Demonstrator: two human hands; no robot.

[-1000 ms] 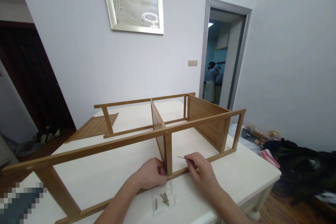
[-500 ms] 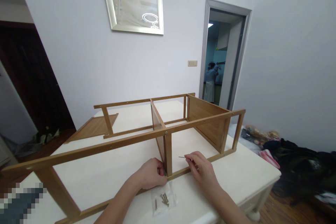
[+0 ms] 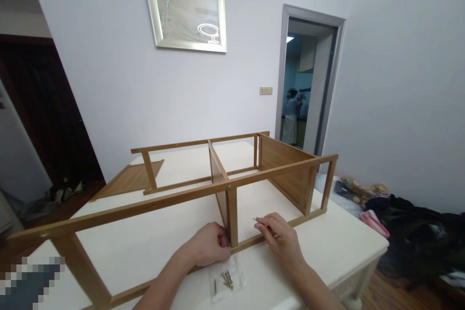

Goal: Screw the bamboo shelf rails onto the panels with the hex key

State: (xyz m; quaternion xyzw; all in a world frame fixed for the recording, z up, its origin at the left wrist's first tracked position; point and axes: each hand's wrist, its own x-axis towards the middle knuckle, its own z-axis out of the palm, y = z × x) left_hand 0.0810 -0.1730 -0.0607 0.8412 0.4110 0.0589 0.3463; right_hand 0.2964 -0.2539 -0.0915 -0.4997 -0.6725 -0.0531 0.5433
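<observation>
A wooden shelf frame point(image 3: 181, 199) lies on its side on the white table. My left hand point(image 3: 209, 247) is closed at the foot of its middle panel, against the lower rail; the fingertips, and whatever they pinch, are hidden. To the right of the middle post point(image 3: 233, 218), my right hand point(image 3: 278, 233) is closed on a thin metal rod point(image 3: 255, 220), which looks like a hex key and points left, apart from the frame. Just below my left hand, a clear plastic bag point(image 3: 238, 278) with several screws point(image 3: 227, 280) lies on the table.
A loose wooden panel point(image 3: 127, 179) rests at the table's point(image 3: 348, 247) far left. Dark clothes point(image 3: 417, 225) and a pink-and-white item point(image 3: 374, 223) are piled at the right. A person point(image 3: 291, 114) stands beyond the doorway point(image 3: 281, 72).
My right hand has turned the thin rod slightly, so less of it shows. My left hand stays at the post's foot. The view has tilted up a little.
</observation>
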